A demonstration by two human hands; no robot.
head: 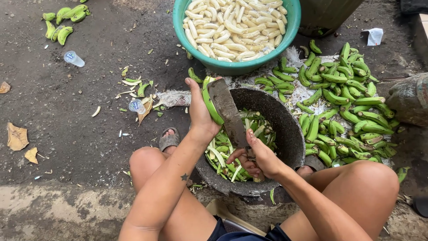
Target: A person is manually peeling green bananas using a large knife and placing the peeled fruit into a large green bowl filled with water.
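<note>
From the head view, my left hand [199, 111] wraps a green banana [209, 101] above the dark basin [285, 129] of peels. My right hand [258, 157] grips the knife [227, 111], blade on the fruit. The teal tub [236, 67] is heaped with peeled bananas; a large unpeeled pile [343, 102] remains, so I'd judge the work roughly half done.

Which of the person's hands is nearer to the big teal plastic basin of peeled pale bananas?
Left. The left hand, holding a green banana, is just below the teal basin. The right hand, gripping the knife, sits lower, over the dark tub.
</note>
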